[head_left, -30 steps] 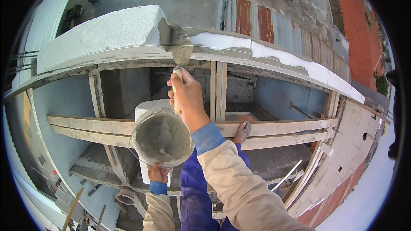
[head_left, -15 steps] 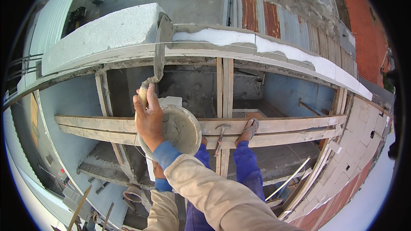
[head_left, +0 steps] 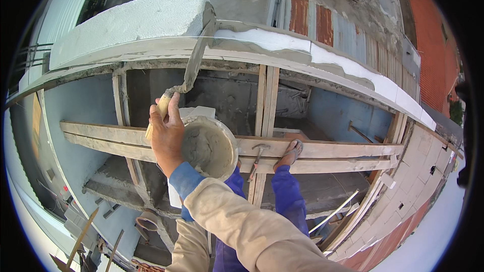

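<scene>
In my right hand [head_left: 169, 143] is the wooden handle of a trowel [head_left: 194, 63], fingers wrapped round it. Its mortar-smeared blade reaches up to the mortar-covered right end of a large white block [head_left: 131, 20] on the wall. A round bucket [head_left: 234, 143] of grey wet mortar [head_left: 206, 146] is just right of that hand. My left forearm [head_left: 189, 244] comes up below the bucket; my left hand is hidden behind my right arm and the bucket. Grey mortar lies along the white block course [head_left: 348, 70] to the right, with a thin string stretched across it.
My feet [head_left: 290, 153] are on wooden planks [head_left: 343, 149] laid across the opening, with deep space below. A hammer [head_left: 257, 160] lies on the planks beside my foot. Upright timbers [head_left: 267, 100] run from planks to wall. A block wall [head_left: 403, 186] borders the right.
The trowel's handle has swung left and its blade tilts more, tip still at the block's end. My right hand has shifted left, showing more mortar. My left hand has gone out of sight.
</scene>
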### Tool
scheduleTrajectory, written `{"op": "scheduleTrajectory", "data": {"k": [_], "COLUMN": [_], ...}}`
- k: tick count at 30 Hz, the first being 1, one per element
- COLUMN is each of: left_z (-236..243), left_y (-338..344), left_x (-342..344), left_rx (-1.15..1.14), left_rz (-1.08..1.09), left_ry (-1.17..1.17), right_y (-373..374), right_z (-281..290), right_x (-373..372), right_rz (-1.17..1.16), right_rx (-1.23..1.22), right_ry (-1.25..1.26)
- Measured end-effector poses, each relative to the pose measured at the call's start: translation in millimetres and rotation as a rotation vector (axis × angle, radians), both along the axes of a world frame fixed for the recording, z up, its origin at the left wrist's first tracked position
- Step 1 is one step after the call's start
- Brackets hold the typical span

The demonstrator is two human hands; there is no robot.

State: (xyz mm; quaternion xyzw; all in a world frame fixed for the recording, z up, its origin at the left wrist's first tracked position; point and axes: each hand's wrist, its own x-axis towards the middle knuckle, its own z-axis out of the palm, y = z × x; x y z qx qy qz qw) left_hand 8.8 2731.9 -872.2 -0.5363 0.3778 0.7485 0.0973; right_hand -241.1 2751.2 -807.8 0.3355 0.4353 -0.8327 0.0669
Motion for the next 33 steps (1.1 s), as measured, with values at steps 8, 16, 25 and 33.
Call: {"op": "scheduleTrajectory", "data": {"k": [8, 16, 25, 33], "left_z": [16.0, 20.9, -47.7, -182.8], "left_y": [12.4, -15.4, -149.5, -274.9], "left_x": [7.5, 21.2, 32.4, 32.2], "left_rx": [-0.032, -0.100, -0.140, -0.139], "left_rz": [0.116, 0.407, 0.771, 1.016], "left_ry": [0.060, 0.112, 0.245, 0.262], "right_y": [180.3, 130.8, 57.3, 234.1], "right_z": [58.0, 65.2, 33.7, -70.8], "right_x": [157.2, 109.2, 141.6, 160.7], "right_rz": [0.821, 1.638, 1.397, 1.769], "right_rx": [0.610, 0.835, 0.746, 1.028], "right_ry": [0.064, 0.358, 0.562, 0.181]}}
